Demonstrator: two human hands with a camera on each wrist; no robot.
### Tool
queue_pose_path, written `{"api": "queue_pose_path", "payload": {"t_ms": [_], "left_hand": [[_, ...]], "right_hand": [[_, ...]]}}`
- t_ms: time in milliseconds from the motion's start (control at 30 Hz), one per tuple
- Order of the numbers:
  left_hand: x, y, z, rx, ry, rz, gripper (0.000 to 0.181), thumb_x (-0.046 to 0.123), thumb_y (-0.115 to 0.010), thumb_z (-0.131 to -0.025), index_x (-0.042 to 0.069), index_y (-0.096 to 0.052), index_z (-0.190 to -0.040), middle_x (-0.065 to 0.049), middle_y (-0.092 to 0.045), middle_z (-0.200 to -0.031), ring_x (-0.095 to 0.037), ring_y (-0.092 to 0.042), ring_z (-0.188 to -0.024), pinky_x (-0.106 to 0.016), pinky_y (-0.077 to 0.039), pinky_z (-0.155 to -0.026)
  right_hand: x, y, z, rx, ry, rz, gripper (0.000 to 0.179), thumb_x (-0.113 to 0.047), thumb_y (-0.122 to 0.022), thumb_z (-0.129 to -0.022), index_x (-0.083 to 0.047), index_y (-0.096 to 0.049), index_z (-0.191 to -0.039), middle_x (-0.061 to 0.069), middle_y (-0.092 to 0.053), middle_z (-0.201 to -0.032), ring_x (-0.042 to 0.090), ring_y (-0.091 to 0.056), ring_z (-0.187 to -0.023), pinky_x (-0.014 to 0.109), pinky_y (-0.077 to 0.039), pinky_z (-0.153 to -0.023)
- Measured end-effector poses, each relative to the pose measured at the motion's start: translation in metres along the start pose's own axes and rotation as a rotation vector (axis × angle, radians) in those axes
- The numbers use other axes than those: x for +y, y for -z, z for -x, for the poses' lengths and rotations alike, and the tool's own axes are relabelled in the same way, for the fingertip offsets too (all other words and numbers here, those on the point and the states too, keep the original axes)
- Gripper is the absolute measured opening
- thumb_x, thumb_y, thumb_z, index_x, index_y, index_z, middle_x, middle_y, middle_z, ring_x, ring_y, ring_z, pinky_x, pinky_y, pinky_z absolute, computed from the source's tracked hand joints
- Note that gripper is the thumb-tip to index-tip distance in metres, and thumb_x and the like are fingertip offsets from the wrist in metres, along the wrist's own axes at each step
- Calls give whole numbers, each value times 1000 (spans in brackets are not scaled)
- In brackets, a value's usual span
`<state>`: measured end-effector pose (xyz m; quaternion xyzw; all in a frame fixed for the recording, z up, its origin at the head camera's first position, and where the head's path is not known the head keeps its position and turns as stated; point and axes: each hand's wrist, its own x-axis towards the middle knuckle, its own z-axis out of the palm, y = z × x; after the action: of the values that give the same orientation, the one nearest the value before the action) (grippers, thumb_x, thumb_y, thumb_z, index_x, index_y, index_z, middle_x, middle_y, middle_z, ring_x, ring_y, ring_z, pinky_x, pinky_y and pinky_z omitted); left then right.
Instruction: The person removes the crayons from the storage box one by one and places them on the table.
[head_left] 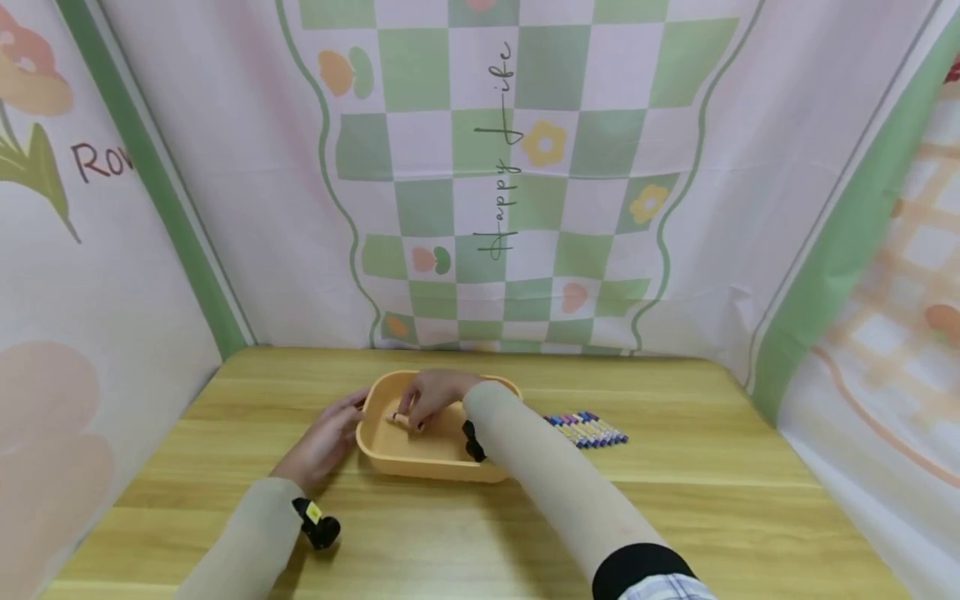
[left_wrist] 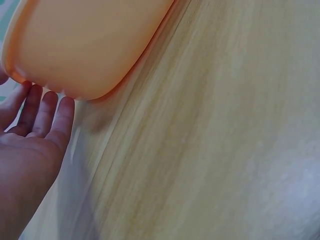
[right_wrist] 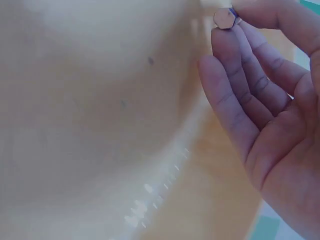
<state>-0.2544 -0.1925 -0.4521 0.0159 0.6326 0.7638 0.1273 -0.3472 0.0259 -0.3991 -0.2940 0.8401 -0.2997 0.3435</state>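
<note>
A shallow yellow-orange plastic tub [head_left: 435, 468] with rounded corners stands on the table. My right hand [head_left: 438, 393] reaches down into it and pinches a slim crayon [head_left: 399, 420] between thumb and fingertips. In the right wrist view the crayon [right_wrist: 225, 18] shows its six-sided end, with a bit of blue at one side. At the tub's left end, my left hand [head_left: 327, 442] rests with fingers extended. The left wrist view has the fingertips of this hand [left_wrist: 37, 135] touching the tub's outer wall [left_wrist: 90, 55].
Right of the tub, several crayons [head_left: 588, 429] with coloured ends lie side by side in a row, partly behind my right forearm. The wooden table [head_left: 675, 467] meets a printed checkered cloth [head_left: 510, 200] at the back.
</note>
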Motion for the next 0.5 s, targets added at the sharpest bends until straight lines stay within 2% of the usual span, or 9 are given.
{"api": "queue_pose_path", "payload": {"t_ms": [100, 233, 500], "left_hand": [[0, 0, -1, 7, 5, 1, 62, 4, -46, -97, -1, -27, -155, -14, -22, -164, -31, -27, -146, -45, -30, -117], [0, 0, -1, 19, 11, -16, 63, 5, -47, -96, 0, -27, -156, -14, -20, -164, -32, -26, -147, -46, -29, -117], [1, -1, 1, 13, 5, -12, 61, 4, -46, -97, 0, -28, -156, -14, -21, -164, -31, -26, -147, -45, -29, -118]], "right_hand": [[-2, 8, 10, 24, 5, 34, 24, -7, -71, -86, -11, -69, -110, 4, -72, -86, 18, -68, -79, 31, -60, -75], [-6, 23, 30, 36, 10, 77, 28, -5, -66, -88, -11, -68, -116, 4, -70, -91, 26, -69, -87, 35, -60, -80], [-5, 59, 80, 81, 12, 208, 39, -5, -63, -87, -8, -66, -126, 4, -68, -97, 23, -67, -89, 39, -58, -82]]}}
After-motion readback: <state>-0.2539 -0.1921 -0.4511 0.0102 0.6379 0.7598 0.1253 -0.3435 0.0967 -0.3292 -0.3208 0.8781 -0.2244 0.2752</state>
